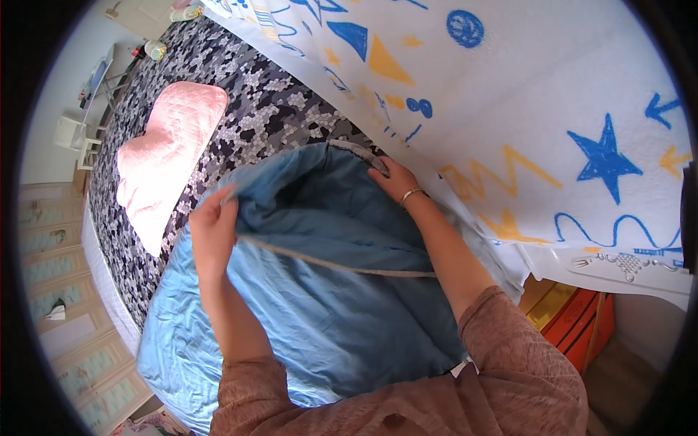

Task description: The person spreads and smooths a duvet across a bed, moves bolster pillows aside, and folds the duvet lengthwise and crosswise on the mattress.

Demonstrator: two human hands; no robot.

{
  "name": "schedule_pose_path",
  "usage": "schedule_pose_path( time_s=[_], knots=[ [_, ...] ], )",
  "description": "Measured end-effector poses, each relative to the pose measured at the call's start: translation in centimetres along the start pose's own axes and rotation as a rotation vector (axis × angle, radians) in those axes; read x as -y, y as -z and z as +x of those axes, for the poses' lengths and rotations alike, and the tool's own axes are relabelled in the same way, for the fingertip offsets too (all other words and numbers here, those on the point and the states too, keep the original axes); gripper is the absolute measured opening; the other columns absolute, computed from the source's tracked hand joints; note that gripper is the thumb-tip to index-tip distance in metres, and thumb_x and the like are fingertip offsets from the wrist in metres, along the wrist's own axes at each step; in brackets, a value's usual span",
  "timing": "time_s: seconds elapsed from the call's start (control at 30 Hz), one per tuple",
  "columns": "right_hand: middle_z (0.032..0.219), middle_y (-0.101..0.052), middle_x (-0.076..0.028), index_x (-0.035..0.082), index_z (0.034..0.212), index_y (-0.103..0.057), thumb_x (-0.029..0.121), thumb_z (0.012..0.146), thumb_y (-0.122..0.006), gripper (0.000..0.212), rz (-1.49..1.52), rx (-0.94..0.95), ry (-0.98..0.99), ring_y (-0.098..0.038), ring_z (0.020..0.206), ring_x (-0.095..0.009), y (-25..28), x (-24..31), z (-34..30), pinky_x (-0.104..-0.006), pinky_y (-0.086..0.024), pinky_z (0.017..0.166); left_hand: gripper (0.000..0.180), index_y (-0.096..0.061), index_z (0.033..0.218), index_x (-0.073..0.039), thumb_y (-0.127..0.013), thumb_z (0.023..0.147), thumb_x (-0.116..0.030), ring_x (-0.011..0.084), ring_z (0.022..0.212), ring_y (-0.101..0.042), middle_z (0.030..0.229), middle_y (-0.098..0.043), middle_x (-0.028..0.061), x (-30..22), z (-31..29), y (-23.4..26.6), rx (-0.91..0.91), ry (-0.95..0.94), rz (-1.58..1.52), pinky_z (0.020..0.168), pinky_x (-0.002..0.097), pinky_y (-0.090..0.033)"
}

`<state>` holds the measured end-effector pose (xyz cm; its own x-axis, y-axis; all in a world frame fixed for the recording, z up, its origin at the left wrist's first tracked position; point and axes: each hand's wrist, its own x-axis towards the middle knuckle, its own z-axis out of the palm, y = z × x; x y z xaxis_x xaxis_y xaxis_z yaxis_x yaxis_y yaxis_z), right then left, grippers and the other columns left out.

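Note:
A large blue duvet cover (305, 312) spreads in front of me, its mouth held wide so that the dark hollow inside shows. A thin grey trim runs along the lower lip of that mouth. At the left end of the opening, my left hand (212, 231) is closed on the cover's edge. My right hand (395, 179) pinches the far right part of the rim, where a grey band shows; a bracelet circles that wrist. Under and beyond the cover lies a bed sheet (276, 102) with a black, grey and white patchwork pattern.
A pink quilted pad (171, 149) lies folded on the bed's left part. White cloth (502, 109) with blue and yellow drawings hangs along the right. Below it are a white carved panel (625, 265) and an orange box (574, 327). A white chair (69, 133) stands far left.

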<state>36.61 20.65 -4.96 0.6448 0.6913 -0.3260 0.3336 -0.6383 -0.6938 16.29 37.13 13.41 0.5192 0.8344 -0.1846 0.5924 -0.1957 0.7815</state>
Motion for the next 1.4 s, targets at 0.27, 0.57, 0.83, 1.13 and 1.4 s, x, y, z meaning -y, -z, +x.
schedule_pose_path(
  time_s=[0.27,0.57,0.83,1.13,1.4],
  knots=[
    [0.076,-0.049,-0.012,0.008,0.083,-0.047,0.015,0.065,-0.052,0.02,-0.254,-0.108,0.665,-0.046,0.07,-0.029,-0.5,2.7,-4.5,-0.0373,-0.035,0.06,0.02,-0.052,0.088,0.001,-0.048,0.071,-0.008,0.0049,0.039,-0.038,0.058,-0.049,0.001,-6.4,10.6,-7.4,0.039,-0.214,-0.899,0.034,0.0177,-0.03],
    [0.101,-0.046,-0.017,-0.002,0.102,-0.042,0.027,0.074,-0.046,0.041,0.343,-0.152,0.146,-0.042,0.095,-0.028,-1.8,-9.1,1.5,-0.0308,-0.029,0.083,0.036,-0.032,0.107,-0.004,-0.043,0.073,-0.008,0.0177,0.072,-0.053,0.079,-0.053,0.0109,0.7,15.8,-17.9,0.371,-0.362,-0.189,0.06,0.0276,-0.042],
    [0.102,-0.043,-0.023,-0.002,0.109,-0.034,0.041,0.076,-0.037,0.054,-0.227,-0.065,-0.017,-0.043,0.092,-0.034,0.0,-2.3,-7.6,-0.0359,-0.034,0.078,0.033,-0.045,0.099,-0.008,-0.049,0.066,-0.007,0.0247,0.093,-0.042,0.099,-0.047,0.0085,12.7,-5.7,-9.5,-0.087,-0.473,0.256,0.079,0.036,-0.031],
    [0.072,-0.053,-0.022,0.004,0.097,-0.043,0.045,0.075,-0.037,0.047,-0.61,-0.17,-0.101,-0.05,0.069,-0.037,-1.3,-4.1,-6.7,-0.0443,-0.038,0.059,0.031,-0.048,0.095,-0.01,-0.05,0.064,-0.005,0.0229,0.097,-0.04,0.103,-0.044,0.0061,16.5,-25.7,-4.4,0.039,-0.198,0.281,0.083,0.0382,-0.028],
    [0.094,-0.047,-0.021,0.003,0.099,-0.042,0.035,0.072,-0.046,0.042,-0.747,-0.274,0.23,-0.045,0.086,-0.036,0.9,-3.1,-12.3,-0.04,-0.037,0.069,0.023,-0.048,0.081,-0.004,-0.054,0.066,-0.019,0.0275,0.081,-0.044,0.083,-0.049,0.0139,34.8,-47.9,6.0,-1.028,1.05,0.381,0.071,0.0352,-0.035]
  ],
)
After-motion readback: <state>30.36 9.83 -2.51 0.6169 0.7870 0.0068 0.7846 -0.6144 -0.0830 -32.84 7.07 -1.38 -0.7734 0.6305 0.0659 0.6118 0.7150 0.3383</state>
